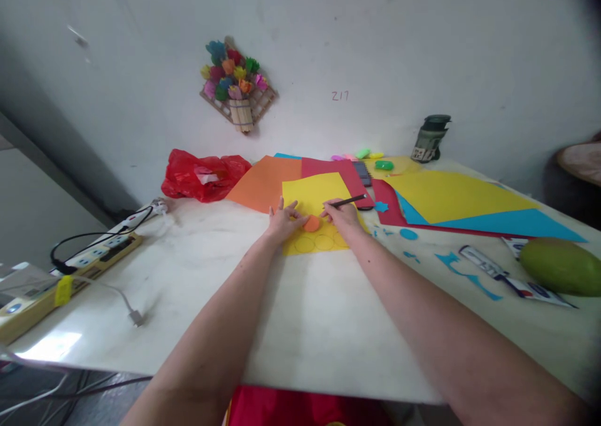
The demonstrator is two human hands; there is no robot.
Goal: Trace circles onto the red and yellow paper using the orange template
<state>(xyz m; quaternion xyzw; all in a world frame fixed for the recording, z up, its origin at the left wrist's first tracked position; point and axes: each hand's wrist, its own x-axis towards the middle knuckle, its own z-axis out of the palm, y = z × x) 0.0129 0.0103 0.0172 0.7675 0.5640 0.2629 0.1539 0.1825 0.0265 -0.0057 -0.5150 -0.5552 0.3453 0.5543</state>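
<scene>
A yellow sheet of paper lies on the table in front of me, with a row of drawn circles along its near edge. On it rests a small orange paper disc. My left hand lies over the sheet's left side, fingers spread, its fingertips against the disc's left edge. From the right, my right hand grips a dark pen, which slants up to the right. The pen's tip is hidden by the fingers, close to the disc's right edge.
Orange paper, red paper and yellow paper lie behind and to the right. Blue scraps, glue tubes and a green fruit sit right. A power strip and red plastic bag are left; a bottle stands back right.
</scene>
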